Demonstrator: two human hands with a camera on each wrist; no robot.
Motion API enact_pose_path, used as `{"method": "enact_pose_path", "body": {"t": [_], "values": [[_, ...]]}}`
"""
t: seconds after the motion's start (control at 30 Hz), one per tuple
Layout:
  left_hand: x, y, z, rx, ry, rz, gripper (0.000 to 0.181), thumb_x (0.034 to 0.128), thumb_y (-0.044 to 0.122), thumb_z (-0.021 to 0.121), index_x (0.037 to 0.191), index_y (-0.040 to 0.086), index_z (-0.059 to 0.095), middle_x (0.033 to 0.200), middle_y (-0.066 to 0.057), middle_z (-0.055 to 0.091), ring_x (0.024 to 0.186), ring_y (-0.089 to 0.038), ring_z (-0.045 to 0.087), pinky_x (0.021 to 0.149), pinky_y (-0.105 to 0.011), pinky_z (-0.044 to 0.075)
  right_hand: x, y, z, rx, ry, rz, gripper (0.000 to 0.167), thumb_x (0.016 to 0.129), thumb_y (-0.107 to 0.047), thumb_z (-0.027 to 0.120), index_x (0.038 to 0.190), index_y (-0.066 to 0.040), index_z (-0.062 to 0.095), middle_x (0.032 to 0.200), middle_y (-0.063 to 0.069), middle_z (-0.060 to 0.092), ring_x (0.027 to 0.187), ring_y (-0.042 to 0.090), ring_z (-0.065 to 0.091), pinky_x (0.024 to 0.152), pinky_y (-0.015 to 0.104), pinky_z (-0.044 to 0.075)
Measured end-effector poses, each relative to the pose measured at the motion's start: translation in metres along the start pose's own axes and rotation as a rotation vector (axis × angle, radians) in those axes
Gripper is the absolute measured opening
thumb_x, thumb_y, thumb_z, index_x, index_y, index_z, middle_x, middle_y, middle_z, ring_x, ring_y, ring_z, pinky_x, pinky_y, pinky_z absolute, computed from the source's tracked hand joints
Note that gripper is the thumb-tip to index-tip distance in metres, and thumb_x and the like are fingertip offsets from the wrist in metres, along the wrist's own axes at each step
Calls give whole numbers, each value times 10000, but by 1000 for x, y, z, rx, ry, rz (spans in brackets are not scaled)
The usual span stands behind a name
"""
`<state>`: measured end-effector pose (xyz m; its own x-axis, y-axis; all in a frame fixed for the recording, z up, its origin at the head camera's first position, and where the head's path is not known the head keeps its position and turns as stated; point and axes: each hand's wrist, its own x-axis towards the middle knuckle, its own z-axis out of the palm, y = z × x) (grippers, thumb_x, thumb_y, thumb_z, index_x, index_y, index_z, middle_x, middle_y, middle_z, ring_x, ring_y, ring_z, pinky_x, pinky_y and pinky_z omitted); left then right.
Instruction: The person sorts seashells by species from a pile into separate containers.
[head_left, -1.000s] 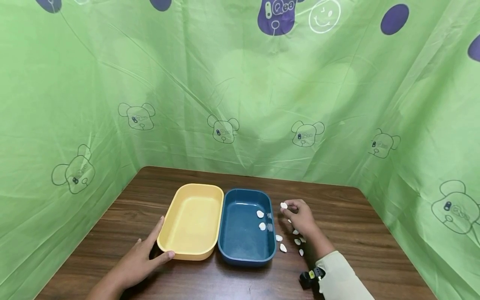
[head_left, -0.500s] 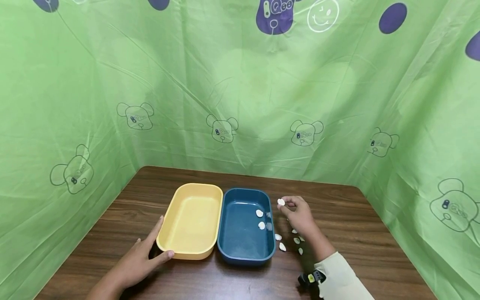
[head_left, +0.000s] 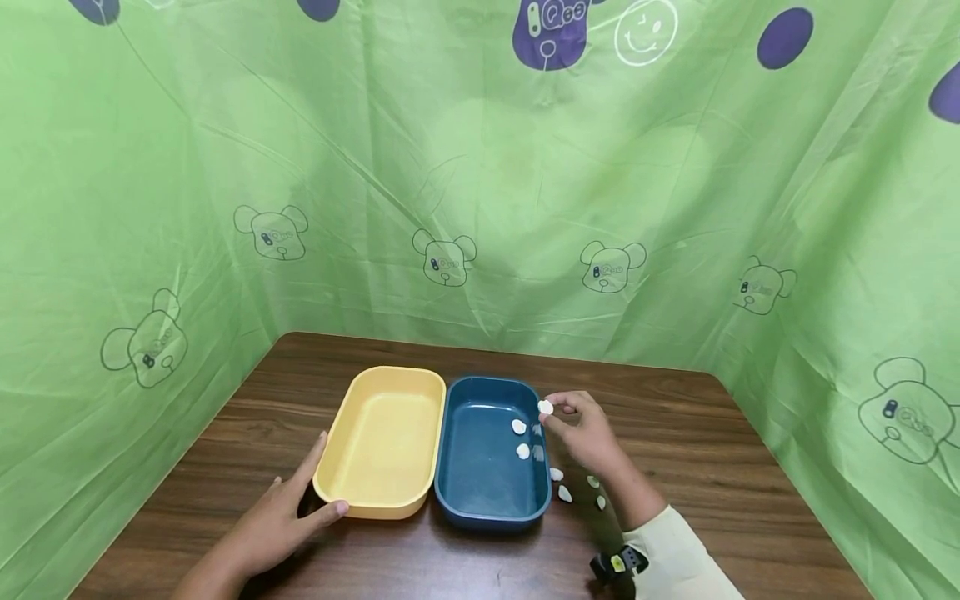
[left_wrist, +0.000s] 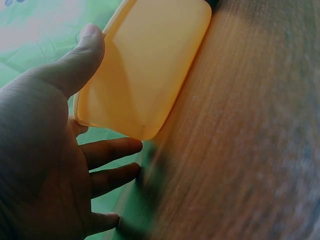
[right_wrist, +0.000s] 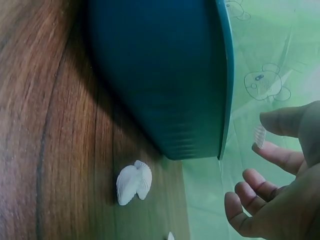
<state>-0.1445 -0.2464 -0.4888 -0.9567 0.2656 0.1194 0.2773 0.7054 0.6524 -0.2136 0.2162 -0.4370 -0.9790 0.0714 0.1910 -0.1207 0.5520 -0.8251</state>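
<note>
A yellow container (head_left: 382,442) and a blue container (head_left: 487,479) stand side by side. My left hand (head_left: 277,525) touches the yellow one's near left corner, thumb at the rim, fingers spread; the left wrist view shows the yellow wall (left_wrist: 145,70) beside the hand (left_wrist: 55,135). Between thumb and index finger my right hand (head_left: 588,433) pinches a white shell (head_left: 545,407) at the blue container's right rim. In the right wrist view, the hand (right_wrist: 280,180) holds the ribbed shell (right_wrist: 260,136) edge-on. Two white shells (head_left: 518,427) lie inside the blue container.
Several loose shells (head_left: 565,494) lie on the brown wooden table (head_left: 690,467), right of the blue container; some may be hidden under my right forearm. Green printed cloth (head_left: 525,308) hangs behind the table and at both sides.
My right hand has moved left with the pinched shell, from over the table to the blue container's right rim. The left hand and both containers have stayed in place.
</note>
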Motion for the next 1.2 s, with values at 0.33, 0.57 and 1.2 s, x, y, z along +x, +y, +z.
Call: {"method": "enact_pose_path", "body": {"t": [0.33, 0.57, 1.2], "values": [[1, 1, -1, -4, -13, -7, 1086, 1005, 505, 761, 1782, 285, 36, 1688, -280, 443, 1363, -632, 593, 1185, -895, 206, -3, -4, 8, -41, -60, -22, 233, 967, -103, 827, 1195, -59, 809, 1276, 188, 640, 1247, 370, 604, 1059, 564, 579], [0, 0, -1, 2, -15, -18, 1089, 1003, 515, 761, 1783, 284, 36, 1693, -278, 436, 1374, -641, 578, 1187, -891, 211, -2, -3, 15, -67, -79, -48, 233, 966, -116, 834, 1198, -96, 825, 1322, 200, 629, 1281, 373, 582, 1051, 586, 564], [0, -1, 0, 17, -9, -20, 1088, 1000, 518, 764, 1782, 290, 43, 1660, -284, 482, 1343, -642, 602, 1184, -892, 221, 0, 2, 27, -82, -147, -32, 429, 986, -218, 830, 1389, -91, 753, 1641, 252, 455, 1491, 488, 363, 1117, 721, 457]]}}
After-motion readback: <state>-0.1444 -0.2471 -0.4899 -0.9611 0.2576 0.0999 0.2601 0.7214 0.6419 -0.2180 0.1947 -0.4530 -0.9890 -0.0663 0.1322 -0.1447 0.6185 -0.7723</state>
